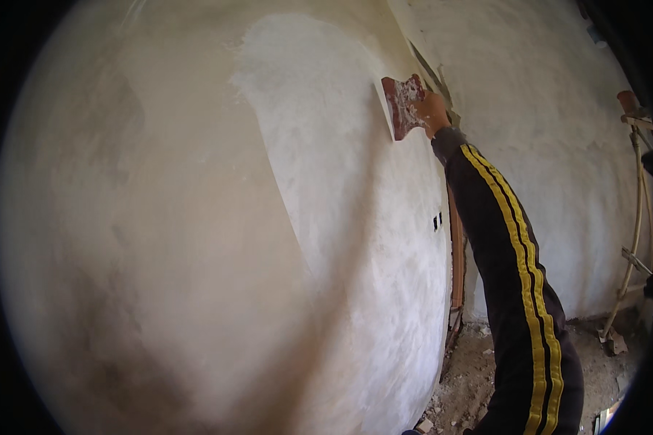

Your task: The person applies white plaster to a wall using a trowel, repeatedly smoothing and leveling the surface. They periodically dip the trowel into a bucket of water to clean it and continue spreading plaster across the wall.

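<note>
In the head view, the right hand (pixel 434 114) gripped a wide, red-brown putty spatula (pixel 399 109) by its back, seemingly to leave the long pale blade edge free along the wall's white coat (pixel 312 94); the striped sleeve (pixel 515 232) stretched upward, probably for reach; the left hand was out of view, its state unknowable

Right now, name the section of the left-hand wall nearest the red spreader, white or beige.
The bright white section, directly beside the red spreader; the duller beige section lies farther left.
</note>
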`<action>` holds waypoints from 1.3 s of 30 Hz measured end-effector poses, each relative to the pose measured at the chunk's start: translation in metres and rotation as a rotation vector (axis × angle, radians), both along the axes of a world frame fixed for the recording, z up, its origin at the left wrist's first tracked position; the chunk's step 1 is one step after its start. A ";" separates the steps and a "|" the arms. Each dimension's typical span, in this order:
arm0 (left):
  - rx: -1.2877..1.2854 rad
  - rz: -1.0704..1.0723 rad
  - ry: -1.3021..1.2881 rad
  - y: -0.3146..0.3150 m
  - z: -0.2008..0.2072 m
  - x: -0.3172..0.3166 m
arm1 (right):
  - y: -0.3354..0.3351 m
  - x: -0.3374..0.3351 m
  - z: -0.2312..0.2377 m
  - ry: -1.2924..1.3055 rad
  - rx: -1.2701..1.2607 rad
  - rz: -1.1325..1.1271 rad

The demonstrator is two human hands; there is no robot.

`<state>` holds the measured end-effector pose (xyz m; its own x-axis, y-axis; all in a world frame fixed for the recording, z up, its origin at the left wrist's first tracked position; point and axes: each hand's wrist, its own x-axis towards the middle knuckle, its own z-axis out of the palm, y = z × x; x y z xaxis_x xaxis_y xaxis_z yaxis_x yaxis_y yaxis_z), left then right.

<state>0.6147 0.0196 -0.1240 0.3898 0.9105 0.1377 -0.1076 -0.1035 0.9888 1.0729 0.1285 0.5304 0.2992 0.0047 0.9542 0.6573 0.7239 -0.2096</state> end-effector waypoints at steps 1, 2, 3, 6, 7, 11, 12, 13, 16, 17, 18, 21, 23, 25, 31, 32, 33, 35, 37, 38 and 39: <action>0.001 0.005 -0.001 -0.001 -0.003 0.003 | 0.005 0.001 0.013 0.004 -0.004 0.114; -0.002 0.010 -0.005 -0.002 -0.005 0.004 | 0.008 0.000 0.024 0.075 -0.043 0.220; -0.003 0.012 -0.005 -0.003 -0.007 0.007 | 0.008 -0.001 0.032 -0.071 0.027 0.256; -0.009 0.019 -0.010 -0.004 -0.010 0.008 | -0.008 -0.021 0.044 -0.254 0.083 0.386; -0.008 0.025 -0.011 -0.002 -0.010 0.010 | -0.016 -0.023 0.040 -0.270 0.057 0.477; -0.011 0.030 -0.021 0.003 -0.014 0.010 | -0.057 -0.058 0.013 -0.372 -0.021 0.650; 0.008 0.020 -0.033 0.005 -0.014 0.008 | -0.063 -0.068 0.007 -0.386 -0.026 0.627; -0.018 0.026 -0.020 0.005 -0.014 0.011 | -0.070 -0.079 0.002 -0.395 -0.028 0.603; -0.042 0.026 -0.018 0.004 -0.017 0.012 | -0.084 -0.106 -0.018 -0.430 -0.051 0.556; -0.051 0.026 -0.021 0.004 -0.018 0.014 | -0.090 -0.111 -0.024 -0.407 -0.093 0.520; -0.061 0.028 -0.019 0.002 -0.022 0.016 | -0.099 -0.115 -0.033 -0.445 -0.062 0.398; -0.101 0.031 -0.016 -0.008 -0.047 0.022 | -0.124 -0.128 -0.069 -0.448 -0.040 0.072; -0.133 0.027 -0.017 -0.023 -0.078 0.024 | -0.142 -0.131 -0.104 -0.454 -0.035 -0.039; -0.182 0.019 -0.026 -0.052 -0.114 0.022 | -0.167 -0.131 -0.137 -0.477 -0.049 -0.021; -0.276 0.058 -0.016 -0.178 -0.168 -0.003 | -0.210 -0.132 -0.237 -0.482 -0.087 0.164; -0.219 0.099 0.000 -0.198 -0.162 -0.008 | -0.213 -0.134 -0.258 -0.485 -0.118 0.182; -0.251 0.108 0.001 -0.214 -0.154 -0.014 | -0.212 -0.137 -0.282 -0.499 -0.109 0.172; -0.346 0.191 0.087 -0.232 -0.142 -0.028 | -0.201 -0.157 -0.337 -0.547 -0.155 0.104; -0.379 0.209 0.048 -0.228 -0.133 -0.034 | -0.182 -0.175 -0.392 -0.501 -0.160 0.168; -0.375 0.216 0.037 -0.216 -0.134 -0.039 | -0.165 -0.190 -0.421 -0.493 -0.220 0.171; -0.366 0.225 0.087 -0.209 -0.135 -0.042 | -0.160 -0.204 -0.450 -0.482 -0.234 0.188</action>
<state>0.5724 -0.1899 -0.2589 0.1722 0.9568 -0.2343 -0.0371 0.2440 0.9691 0.8693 -0.0312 0.0799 -0.1966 0.2431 0.9499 0.5827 0.8081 -0.0862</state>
